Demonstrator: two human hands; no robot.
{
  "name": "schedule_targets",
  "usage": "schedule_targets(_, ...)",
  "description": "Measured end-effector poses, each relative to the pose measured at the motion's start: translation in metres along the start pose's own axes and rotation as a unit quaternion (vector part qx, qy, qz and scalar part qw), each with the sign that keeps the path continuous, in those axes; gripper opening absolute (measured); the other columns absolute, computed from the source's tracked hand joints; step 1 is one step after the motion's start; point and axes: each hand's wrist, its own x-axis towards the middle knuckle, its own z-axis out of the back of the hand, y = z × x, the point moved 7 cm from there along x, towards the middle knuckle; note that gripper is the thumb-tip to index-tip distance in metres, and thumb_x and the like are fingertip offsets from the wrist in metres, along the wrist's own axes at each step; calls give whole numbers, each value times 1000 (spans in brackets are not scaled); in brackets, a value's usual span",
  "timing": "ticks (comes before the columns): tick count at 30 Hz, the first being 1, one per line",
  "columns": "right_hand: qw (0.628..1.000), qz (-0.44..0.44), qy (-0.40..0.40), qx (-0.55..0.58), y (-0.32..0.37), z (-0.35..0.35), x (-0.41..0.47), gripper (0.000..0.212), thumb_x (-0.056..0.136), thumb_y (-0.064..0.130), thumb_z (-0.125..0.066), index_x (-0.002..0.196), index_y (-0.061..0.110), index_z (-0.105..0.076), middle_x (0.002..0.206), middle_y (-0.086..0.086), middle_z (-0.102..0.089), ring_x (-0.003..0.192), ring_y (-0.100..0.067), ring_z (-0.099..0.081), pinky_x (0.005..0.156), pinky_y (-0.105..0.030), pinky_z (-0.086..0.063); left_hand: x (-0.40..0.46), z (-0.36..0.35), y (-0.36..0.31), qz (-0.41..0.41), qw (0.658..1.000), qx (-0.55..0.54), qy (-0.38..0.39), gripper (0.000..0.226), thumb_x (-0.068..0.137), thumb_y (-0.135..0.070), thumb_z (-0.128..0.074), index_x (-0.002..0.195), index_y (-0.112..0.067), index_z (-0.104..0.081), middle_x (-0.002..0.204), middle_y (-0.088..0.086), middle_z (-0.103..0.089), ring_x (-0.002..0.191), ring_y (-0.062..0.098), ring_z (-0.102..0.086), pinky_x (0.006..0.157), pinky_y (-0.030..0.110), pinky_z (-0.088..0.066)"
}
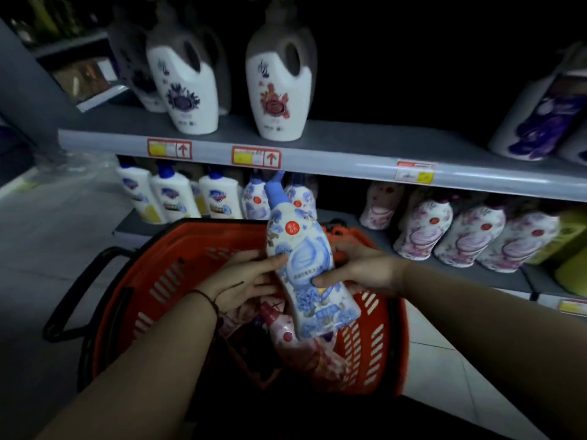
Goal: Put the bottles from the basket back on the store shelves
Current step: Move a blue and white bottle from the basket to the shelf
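Gripping one blue-flowered bottle (301, 268) above the red basket (165, 281), the left hand (244, 277) and right hand (359, 268) clasp its sides; below them lies one pink bottle (298, 344); beyond, two matching blue-flowered bottles (255, 201) stand shelved

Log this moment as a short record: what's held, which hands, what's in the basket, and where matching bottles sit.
held item: blue floral bottle, pump top up, tilted
hands: left hand and right hand, both gripping it
position: above the red basket
basket contents: at least one pink floral bottle
matching bottles: blue floral bottles on lower shelf, behind the held one
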Motion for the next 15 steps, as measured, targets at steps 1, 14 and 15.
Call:
schedule_targets(1, 1000, 3, -7, 10, -2, 9, -12, 73, 51, 31, -89, 117, 25, -60, 118, -1, -69, 110, -24, -65, 99, -55, -46, 0, -14, -3, -4, 1000, 4, 7, 26, 83, -23, -69, 108, -14, -69, 102, 5, -75, 96, 23, -71, 85, 38, -55)
schedule_targets(14, 986, -31, -143, 85, -86, 131, -124, 56, 65, 22, -83, 118, 21, -63, 109, -5, -73, 99, -25, -70, 88, -40, -54, 27, -212, 7, 43, 994, 14, 101, 6, 93, -13, -59, 91, -10, -63, 96, 10, -67, 75, 12, -66, 54, 15, -54)
schedule_targets(15, 984, -35, -149, 85, -95, 137, -125, 54, 67, 20, -83, 117, 22, -64, 108, -5, -73, 98, -25, -70, 88, -40, -54, 33, -224, 14, 55, 993, 12, 106, 8, 94, -11, -57, 88, -10, -63, 92, 10, -67, 70, 12, -66, 54, 17, -53)
